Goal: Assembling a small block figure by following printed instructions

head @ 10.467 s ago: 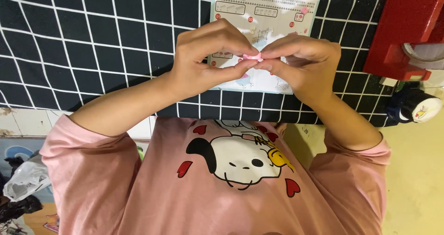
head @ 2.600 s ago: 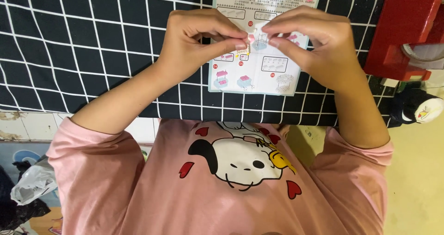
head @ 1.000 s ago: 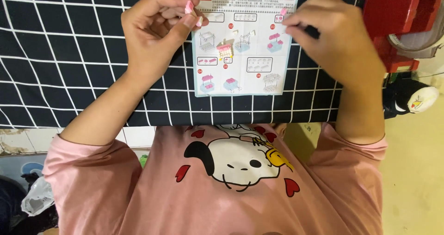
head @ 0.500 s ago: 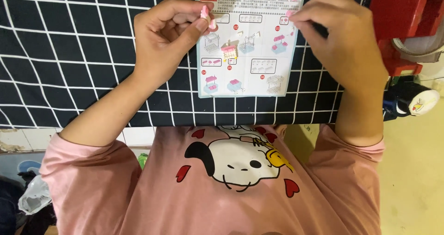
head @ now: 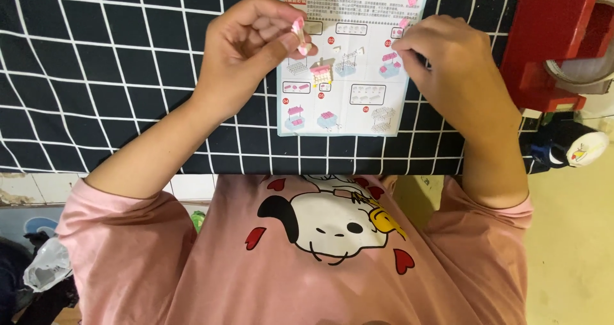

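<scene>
My left hand (head: 252,47) pinches a tiny pink and white block piece (head: 299,32) between thumb and forefinger, raised over the left edge of a pale blue instruction sheet (head: 345,101). That sheet lies flat on the black cloth with white grid lines (head: 96,76). A small pink and cream brick assembly (head: 322,73) rests on the sheet, just right of my left thumb. My right hand (head: 451,66) is bent down on the sheet's upper right corner, fingertips touching small pink bricks (head: 404,24) there; whether it grips one is hidden.
A red box-like stand (head: 550,37) with a tape roll (head: 585,69) sits at the right edge. Below it lies a dark round object with a white end (head: 569,145). The cloth's near edge runs along my pink shirt. A plastic bag (head: 45,267) lies on the floor, lower left.
My hands have parted: the left one drew back to the left with the small pink piece, and the right one moved to the sheet's upper right corner. The view shifted slightly.
</scene>
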